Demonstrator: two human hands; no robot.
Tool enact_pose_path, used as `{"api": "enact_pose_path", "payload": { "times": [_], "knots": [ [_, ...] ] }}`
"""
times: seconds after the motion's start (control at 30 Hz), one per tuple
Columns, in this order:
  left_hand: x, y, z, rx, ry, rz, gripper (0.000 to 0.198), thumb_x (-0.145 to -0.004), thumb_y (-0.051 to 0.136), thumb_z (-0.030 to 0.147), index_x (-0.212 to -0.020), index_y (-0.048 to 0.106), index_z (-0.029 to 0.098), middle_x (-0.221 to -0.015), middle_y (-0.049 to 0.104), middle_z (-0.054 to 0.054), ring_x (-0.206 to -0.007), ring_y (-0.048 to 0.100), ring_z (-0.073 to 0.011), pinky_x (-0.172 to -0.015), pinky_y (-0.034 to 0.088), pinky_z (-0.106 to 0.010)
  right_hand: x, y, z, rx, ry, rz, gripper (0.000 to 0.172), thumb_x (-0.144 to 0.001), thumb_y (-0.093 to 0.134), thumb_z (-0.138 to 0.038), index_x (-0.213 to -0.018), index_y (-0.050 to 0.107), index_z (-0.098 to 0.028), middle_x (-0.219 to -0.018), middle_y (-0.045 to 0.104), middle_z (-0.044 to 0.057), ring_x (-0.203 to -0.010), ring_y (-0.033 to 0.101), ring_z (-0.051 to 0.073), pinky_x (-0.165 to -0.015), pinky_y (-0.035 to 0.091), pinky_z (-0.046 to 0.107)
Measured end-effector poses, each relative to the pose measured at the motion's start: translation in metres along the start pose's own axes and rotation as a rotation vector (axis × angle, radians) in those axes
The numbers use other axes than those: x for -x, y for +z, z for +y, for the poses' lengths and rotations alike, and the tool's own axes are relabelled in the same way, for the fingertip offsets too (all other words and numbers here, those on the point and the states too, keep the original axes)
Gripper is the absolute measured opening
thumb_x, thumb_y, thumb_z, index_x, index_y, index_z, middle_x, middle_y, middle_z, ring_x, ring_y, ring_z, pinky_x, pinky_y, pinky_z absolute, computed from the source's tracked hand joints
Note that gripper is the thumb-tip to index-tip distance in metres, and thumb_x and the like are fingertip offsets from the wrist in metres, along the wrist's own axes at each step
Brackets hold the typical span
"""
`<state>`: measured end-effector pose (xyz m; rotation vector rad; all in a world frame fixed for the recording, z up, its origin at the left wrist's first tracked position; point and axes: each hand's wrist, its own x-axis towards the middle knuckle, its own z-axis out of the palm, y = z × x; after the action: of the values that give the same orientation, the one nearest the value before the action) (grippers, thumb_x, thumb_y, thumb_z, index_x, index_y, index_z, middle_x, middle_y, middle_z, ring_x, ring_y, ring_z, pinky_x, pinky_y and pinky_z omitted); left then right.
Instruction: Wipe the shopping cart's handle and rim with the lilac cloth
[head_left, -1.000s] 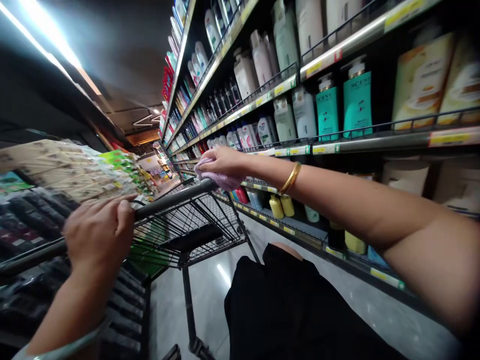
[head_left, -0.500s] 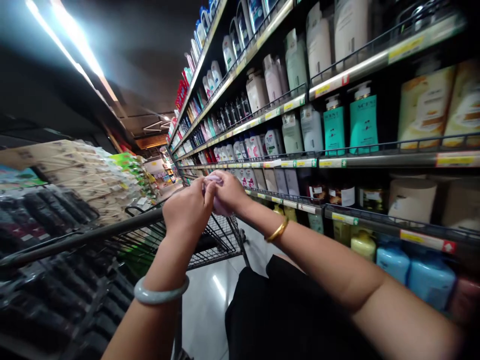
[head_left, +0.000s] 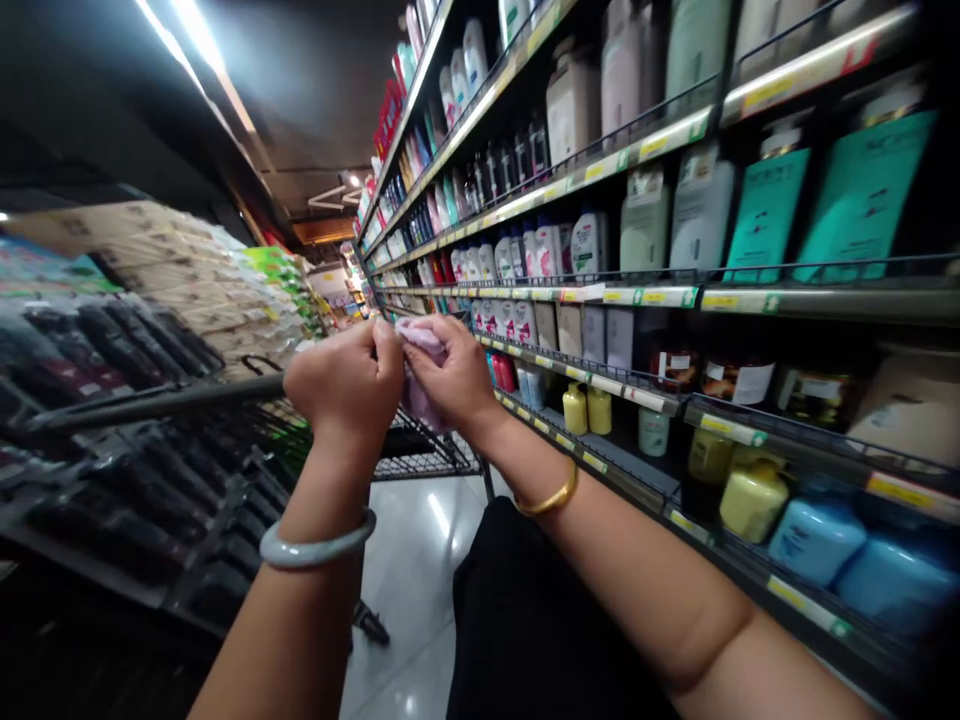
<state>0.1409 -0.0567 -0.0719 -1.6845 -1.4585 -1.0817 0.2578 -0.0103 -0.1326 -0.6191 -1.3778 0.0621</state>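
Note:
Both my hands are raised together in front of me, above the handle (head_left: 150, 405) of a wire shopping cart (head_left: 420, 455). My left hand (head_left: 349, 385) is closed, its fingertips pinching a small pale purple cloth (head_left: 420, 375). My right hand (head_left: 450, 375) is also closed around that cloth from the other side. A pale green bangle sits on my left wrist and a gold bangle on my right. Neither hand touches the cart.
Tall shelves (head_left: 637, 300) of bottles and jars run along the right side of a narrow aisle. Packaged goods (head_left: 150, 300) are stacked on the left. The shiny floor (head_left: 416, 560) stretches ahead beneath the cart.
My left hand let go of the cart handle and came up to meet my right hand on the cloth. The view has shifted along the shelves.

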Motion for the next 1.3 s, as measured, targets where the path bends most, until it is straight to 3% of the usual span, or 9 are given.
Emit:
{"api": "enact_pose_path", "payload": {
  "times": [0.07,0.23,0.43,0.67,0.8,0.87,1.07,1.23,1.3],
  "knots": [
    [0.0,0.0,-0.002,0.011,-0.013,0.008,0.057,-0.103,0.03,0.046,-0.083,0.076,0.019,-0.074,0.068,-0.01,-0.067,0.053,-0.0221,-0.063,0.016,-0.035,0.003,0.003,0.01,0.031,0.009,-0.015,0.014,-0.096,0.069,-0.033,-0.108,0.071,-0.026,-0.116,0.074,0.005,-0.112,0.068,0.02,-0.104,0.053,0.034],
    [0.0,0.0,-0.007,0.027,-0.017,-0.015,0.057,-0.105,0.031,0.046,-0.094,0.081,0.021,-0.08,0.071,-0.01,-0.072,0.057,-0.0236,-0.065,0.019,-0.037,0.024,0.009,0.043,0.108,0.39,-0.028,0.012,-0.096,0.067,-0.029,-0.104,0.07,-0.022,-0.107,0.075,0.005,-0.102,0.069,0.021,-0.097,0.054,0.035],
    [0.0,-0.001,-0.012,0.073,-0.016,-0.004,0.059,-0.106,0.032,0.047,-0.107,0.083,0.019,-0.085,0.075,-0.011,-0.071,0.052,-0.0199,-0.066,0.015,-0.034,0.012,0.017,0.007,-0.061,0.117,-0.026,0.019,-0.103,0.059,-0.04,-0.112,0.067,-0.027,-0.12,0.072,0.001,-0.115,0.067,0.016,-0.106,0.052,0.031],
    [-0.001,0.002,-0.021,0.089,-0.015,0.029,0.059,-0.104,0.033,0.05,-0.102,0.084,0.019,-0.075,0.07,-0.01,-0.067,0.046,-0.0207,-0.064,0.014,-0.033,0.027,0.015,0.012,0.051,0.379,-0.046,0.015,-0.1,0.063,-0.032,-0.11,0.068,-0.021,-0.117,0.075,0.007,-0.11,0.07,0.02,-0.102,0.056,0.034],
    [-0.003,0.001,-0.024,0.056,-0.053,0.004,0.061,-0.104,0.03,0.045,-0.096,0.082,0.014,-0.075,0.067,-0.011,-0.063,0.038,-0.019,-0.063,0.013,-0.034,0.018,0.017,-0.024,-0.023,0.088,-0.093,0.02,-0.104,0.058,-0.035,-0.119,0.065,-0.025,-0.128,0.071,0.0,-0.123,0.067,0.015,-0.11,0.052,0.029],
    [-0.003,0.001,-0.025,0.049,-0.069,0.005,0.062,-0.104,0.03,0.045,-0.094,0.081,0.012,-0.074,0.066,-0.011,-0.062,0.034,-0.0184,-0.063,0.013,-0.035,0.015,0.018,-0.03,0.014,0.03,-0.128,0.019,-0.104,0.059,-0.032,-0.121,0.064,-0.026,-0.132,0.069,0.0,-0.128,0.064,0.016,-0.113,0.05,0.031],
    [-0.002,0.001,-0.028,0.114,-0.004,0.012,0.057,-0.103,0.035,0.048,-0.101,0.084,0.02,-0.072,0.065,-0.008,-0.067,0.043,-0.02,-0.063,0.016,-0.034,0.024,0.016,-0.003,0.084,0.335,-0.068,0.012,-0.1,0.065,-0.029,-0.11,0.067,-0.023,-0.12,0.074,0.006,-0.118,0.069,0.021,-0.107,0.054,0.035],
    [-0.004,0.0,-0.031,0.059,-0.053,0.001,0.06,-0.103,0.032,0.045,-0.09,0.081,0.014,-0.07,0.063,-0.009,-0.062,0.038,-0.0185,-0.062,0.016,-0.035,0.014,0.016,-0.039,-0.036,0.074,-0.081,0.011,-0.101,0.062,-0.03,-0.111,0.065,-0.027,-0.125,0.071,0.001,-0.123,0.066,0.017,-0.11,0.051,0.03],
    [-0.004,-0.001,-0.032,0.062,-0.057,-0.007,0.059,-0.103,0.033,0.046,-0.091,0.081,0.014,-0.071,0.065,-0.009,-0.063,0.042,-0.0185,-0.062,0.017,-0.034,0.014,0.017,-0.038,-0.019,0.047,-0.088,0.014,-0.1,0.064,-0.028,-0.114,0.065,-0.026,-0.128,0.07,0.002,-0.125,0.065,0.018,-0.111,0.051,0.031]
  ]
}}
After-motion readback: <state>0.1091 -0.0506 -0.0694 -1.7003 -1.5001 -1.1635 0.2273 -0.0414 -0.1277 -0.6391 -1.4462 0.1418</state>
